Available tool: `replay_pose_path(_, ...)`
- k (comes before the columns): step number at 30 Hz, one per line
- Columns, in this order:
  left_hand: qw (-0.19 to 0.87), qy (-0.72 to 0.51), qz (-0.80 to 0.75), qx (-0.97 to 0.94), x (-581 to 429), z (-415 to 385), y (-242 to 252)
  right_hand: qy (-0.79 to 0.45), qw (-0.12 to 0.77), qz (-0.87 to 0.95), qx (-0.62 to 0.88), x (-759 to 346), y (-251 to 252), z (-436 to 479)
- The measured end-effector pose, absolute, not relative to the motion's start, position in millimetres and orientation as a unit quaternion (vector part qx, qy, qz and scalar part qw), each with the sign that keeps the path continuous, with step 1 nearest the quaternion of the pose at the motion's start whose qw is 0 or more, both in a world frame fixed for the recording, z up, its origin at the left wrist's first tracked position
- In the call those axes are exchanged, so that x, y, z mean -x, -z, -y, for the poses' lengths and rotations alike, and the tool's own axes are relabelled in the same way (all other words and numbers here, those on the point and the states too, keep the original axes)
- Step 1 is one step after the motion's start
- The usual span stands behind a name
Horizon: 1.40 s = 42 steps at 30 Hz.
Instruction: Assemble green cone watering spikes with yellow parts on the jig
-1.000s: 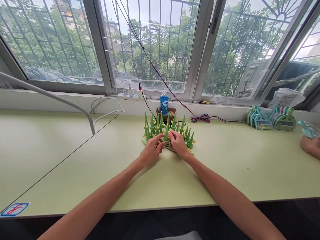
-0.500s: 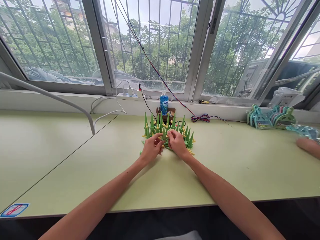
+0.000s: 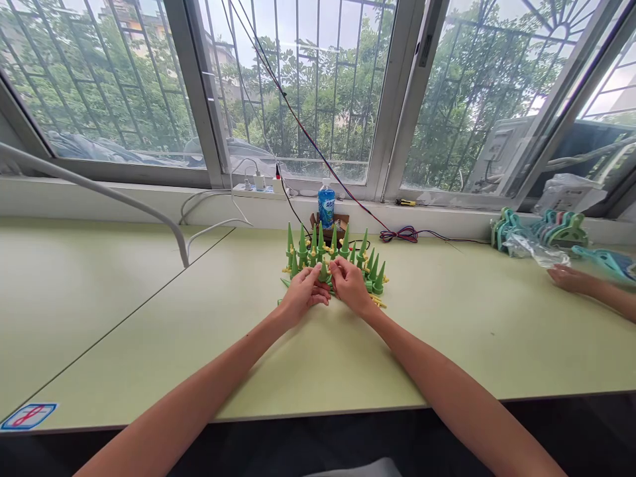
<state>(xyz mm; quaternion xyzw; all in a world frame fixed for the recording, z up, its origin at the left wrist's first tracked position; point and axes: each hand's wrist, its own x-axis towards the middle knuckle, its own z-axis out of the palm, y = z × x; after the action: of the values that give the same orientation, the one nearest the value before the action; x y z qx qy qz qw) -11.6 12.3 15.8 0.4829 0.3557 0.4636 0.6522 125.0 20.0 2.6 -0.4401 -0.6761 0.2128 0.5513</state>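
Observation:
My left hand (image 3: 304,295) is closed around a green cone-shaped plant watering spike (image 3: 323,272), its tip pointing up. At the side of that spike, my right hand (image 3: 350,285) pinches a small yellow valve, mostly covered by the fingers. Just behind both hands, several green watering spikes (image 3: 320,240) stand upright in rows, many with yellow valves on their sides. Loose yellow valve pieces (image 3: 378,301) and more green parts lie in front of the rows, partly hidden by my hands.
A blue liquid bottle (image 3: 326,207) stands by a small cardboard box (image 3: 341,224) behind the spikes. Coiled cable (image 3: 400,234) lies near the sill. At right, another person's hand (image 3: 571,279) is beside clear plastic wrapping (image 3: 536,250) and teal plastic goods (image 3: 507,228).
The held spike has shifted slightly left and down, with my left fingers resettled under it. The other person's hand has come in further from the right with the clear wrapping.

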Motion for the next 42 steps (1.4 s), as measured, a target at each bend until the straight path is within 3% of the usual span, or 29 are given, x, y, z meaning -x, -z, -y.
replay_pose_path(13,0.641,-0.458,-0.347,-0.509,16.4,-16.9,-11.4,-0.221,0.541,0.683,0.437,-125.9,-0.4,-19.3)
replay_pose_path(42,0.426,-0.490,-0.360,-0.670,15.0,-10.9,-9.3,-0.183,0.535,0.695,0.445,-128.9,-2.2,-21.0)
